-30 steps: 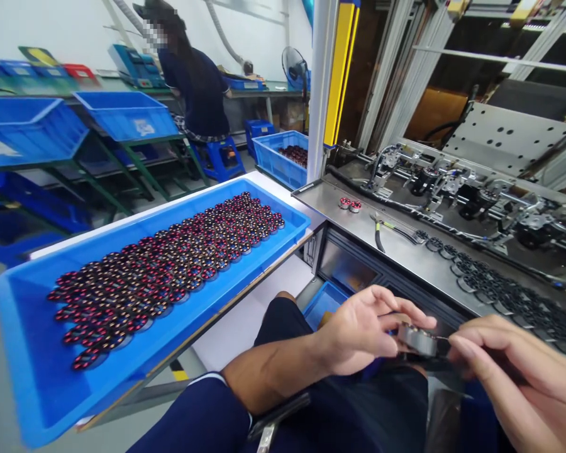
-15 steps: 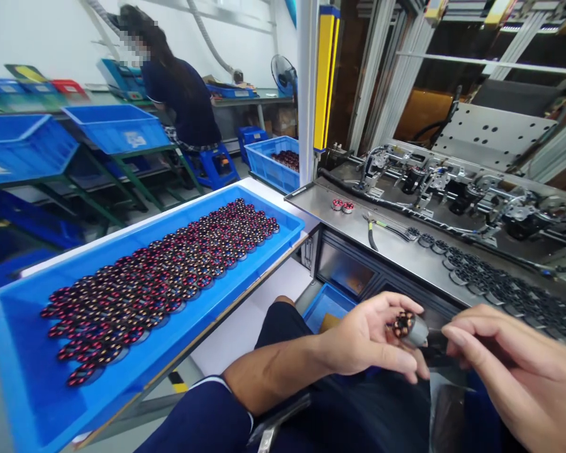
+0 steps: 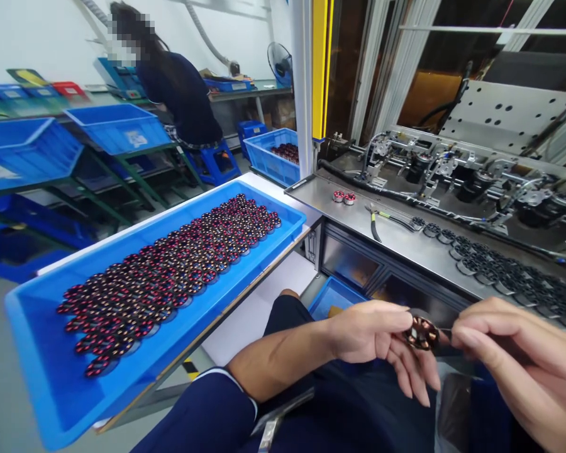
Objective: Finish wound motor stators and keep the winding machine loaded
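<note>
While my left grip (image 3: pixel 368 330) is holding a round part (image 3: pixel 422 334), my right grip (image 3: pixel 519 352) is pinching what looks like a thin wire (image 3: pixel 446 329) coming from its side. I am guessing that I am halfway through this one. Lots of parts with red and copper bits (image 3: pixel 179 270) are lying in the blue tray (image 3: pixel 31 377), and lots of dark rings (image 3: pixel 495 267) are sitting on the counter (image 3: pixel 399 255). I am not able to tell which are done and which are waiting.

The round part is resting at the tips of my left grip, tilting so its copper side is showing. My thumb is touching its left edge, and my lower fingers are spreading loosely below. The tips of my right grip are closing together just beside the part, with only the wire going between.
</note>
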Motion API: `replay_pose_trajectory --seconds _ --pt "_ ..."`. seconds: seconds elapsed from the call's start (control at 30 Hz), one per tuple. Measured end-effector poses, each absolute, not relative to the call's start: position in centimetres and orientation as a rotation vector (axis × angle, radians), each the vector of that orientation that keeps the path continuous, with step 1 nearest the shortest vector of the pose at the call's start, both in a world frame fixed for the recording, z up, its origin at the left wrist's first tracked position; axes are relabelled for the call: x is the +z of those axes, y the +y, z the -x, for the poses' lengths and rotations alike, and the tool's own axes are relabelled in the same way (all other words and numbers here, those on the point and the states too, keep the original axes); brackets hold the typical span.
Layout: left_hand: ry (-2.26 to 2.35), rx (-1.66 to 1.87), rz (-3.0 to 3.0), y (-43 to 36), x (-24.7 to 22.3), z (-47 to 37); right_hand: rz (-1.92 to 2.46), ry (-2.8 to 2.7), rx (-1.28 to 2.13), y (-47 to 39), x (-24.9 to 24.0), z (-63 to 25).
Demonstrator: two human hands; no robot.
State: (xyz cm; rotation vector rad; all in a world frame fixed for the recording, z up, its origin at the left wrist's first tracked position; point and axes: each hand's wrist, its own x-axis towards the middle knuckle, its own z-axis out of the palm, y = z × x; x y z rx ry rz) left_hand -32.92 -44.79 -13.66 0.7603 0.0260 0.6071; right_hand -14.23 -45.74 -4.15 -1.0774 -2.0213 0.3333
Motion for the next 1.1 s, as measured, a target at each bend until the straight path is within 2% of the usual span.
replay_pose_trajectory --seconds 0.2,0.33,0.47,0.53,0.6,0.7,0.77,1.1 --pt "0.272 1.203 -0.800 -46.2 -12.9 32.5 1.141 -2.051 0.306 -46.0 -4.1 14.5" --pt "0.333 1.328 -0.822 -46.2 -13.0 32.2 1.036 -2.171 0.327 -45.6 -4.2 14.0" --pt "0.364 1.395 -0.864 -45.7 -13.2 32.1 1.087 -2.018 0.326 -46.2 -4.9 14.0" --pt "0.358 1.410 -0.846 -45.4 -13.3 32.2 1.208 -1.863 0.487 -46.8 -5.7 14.3" --pt "0.332 1.413 -0.819 -45.0 -13.4 32.2 1.274 -1.696 0.807 -47.3 -6.8 15.0" --pt "0.304 1.402 -0.796 -44.6 -13.5 32.4 1.197 -1.423 1.302 -47.7 -8.3 16.5" --pt "0.312 1.387 -0.788 -44.5 -13.6 32.5 1.106 -1.247 1.511 -47.8 -9.1 17.5" --pt "0.172 1.232 -0.997 -43.6 -13.6 33.5 0.653 -1.070 1.847 -47.8 -11.6 16.4"
